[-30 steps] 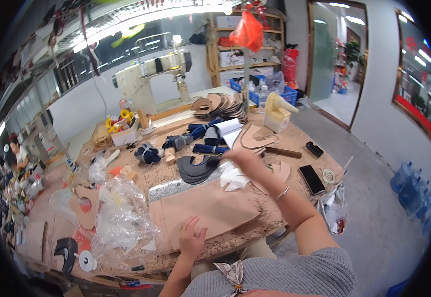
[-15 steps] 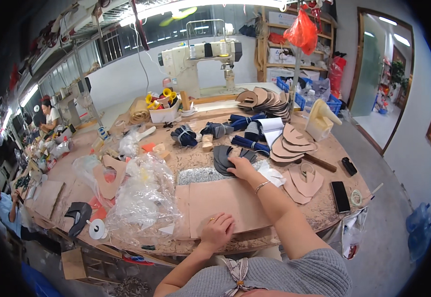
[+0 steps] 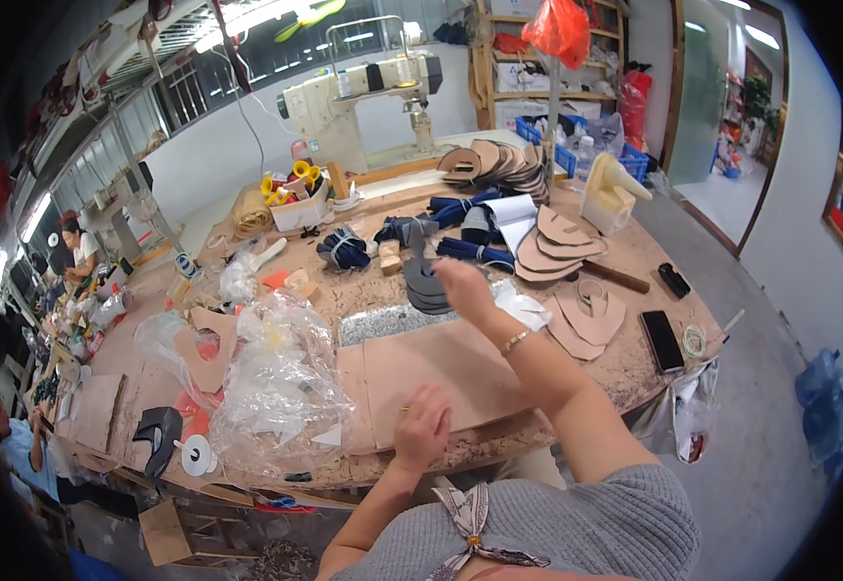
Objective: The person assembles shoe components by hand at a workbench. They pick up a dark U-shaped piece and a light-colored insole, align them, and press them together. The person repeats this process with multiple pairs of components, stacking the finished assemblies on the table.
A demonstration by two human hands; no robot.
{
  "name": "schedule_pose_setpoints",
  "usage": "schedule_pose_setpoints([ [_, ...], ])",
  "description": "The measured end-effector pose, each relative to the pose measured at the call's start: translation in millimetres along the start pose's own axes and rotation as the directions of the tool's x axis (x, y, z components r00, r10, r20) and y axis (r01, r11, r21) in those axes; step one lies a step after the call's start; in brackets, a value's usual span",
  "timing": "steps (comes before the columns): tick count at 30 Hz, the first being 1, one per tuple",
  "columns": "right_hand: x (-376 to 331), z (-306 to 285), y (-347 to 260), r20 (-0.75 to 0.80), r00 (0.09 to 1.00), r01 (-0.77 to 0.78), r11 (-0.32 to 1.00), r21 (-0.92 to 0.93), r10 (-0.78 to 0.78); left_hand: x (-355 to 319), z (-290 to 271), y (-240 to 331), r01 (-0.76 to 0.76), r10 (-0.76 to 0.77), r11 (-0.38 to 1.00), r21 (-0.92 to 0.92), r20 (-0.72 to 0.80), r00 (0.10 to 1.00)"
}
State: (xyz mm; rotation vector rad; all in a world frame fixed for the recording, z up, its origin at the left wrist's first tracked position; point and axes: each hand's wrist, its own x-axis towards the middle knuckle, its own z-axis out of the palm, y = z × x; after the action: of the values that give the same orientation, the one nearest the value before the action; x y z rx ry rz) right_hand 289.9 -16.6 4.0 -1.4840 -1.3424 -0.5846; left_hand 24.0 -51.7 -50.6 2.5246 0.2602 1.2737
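Note:
My right hand (image 3: 462, 288) pinches a dark grey curved cut piece (image 3: 419, 259), raised just above the stack of similar dark grey pieces (image 3: 427, 294). Part of the raised piece is hidden behind my fingers. On the smooth beige sheet (image 3: 460, 378) in front of me rests my left hand (image 3: 423, 426), fingers stretched out and holding nothing. Beyond the sheet's far edge a speckled grey slab (image 3: 368, 325) shows, with the dark stack at its right end. Crumpled white paper (image 3: 521, 306) lies right of my right hand.
Crumpled clear plastic (image 3: 281, 373) covers the table on the left. Tan cut pieces (image 3: 557, 250), a brown wooden handle (image 3: 618, 277) and a black phone (image 3: 662, 339) lie to the right. Tied dark blue bundles (image 3: 344, 249) lie behind; a sewing machine (image 3: 325, 121) stands at the back.
My right hand has lifted a dark grey piece up off the stack. My left hand stays on the beige sheet. The whole view has shifted slightly.

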Motion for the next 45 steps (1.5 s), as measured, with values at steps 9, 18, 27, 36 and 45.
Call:
schedule_pose_setpoints([
  [9, -90, -101, -35, 0.201, 0.947, -0.264, 0.963, 0.051, 0.249, -16, 3, 1, -0.013, -0.090, 0.951, 0.310, 0.314, 0.945],
  [18, -69, -112, 73, 0.167, 0.591, -0.715, 0.609, -0.345, 0.789, -7, 4, 10, 0.061, -0.120, 0.980, 0.187, 0.319, 0.940],
  [27, -40, -124, -7, 0.283, 0.783, -0.612, 0.767, 0.192, 0.554, 51, -15, 9, 0.460, -0.334, 0.778, -0.427, 0.339, 0.879],
  [36, -67, -141, -103, 0.136, 0.938, 0.347, 0.879, -0.328, -0.320, 96, 11, 31, 0.508, -0.485, -0.168, -0.845, 0.519, 0.704],
  [45, -71, -141, -125, 0.141, 0.984, -0.140, 0.954, 0.264, 0.105, 71, 21, 35, 0.322, -0.409, 0.197, -0.926, 0.221, 0.885],
])
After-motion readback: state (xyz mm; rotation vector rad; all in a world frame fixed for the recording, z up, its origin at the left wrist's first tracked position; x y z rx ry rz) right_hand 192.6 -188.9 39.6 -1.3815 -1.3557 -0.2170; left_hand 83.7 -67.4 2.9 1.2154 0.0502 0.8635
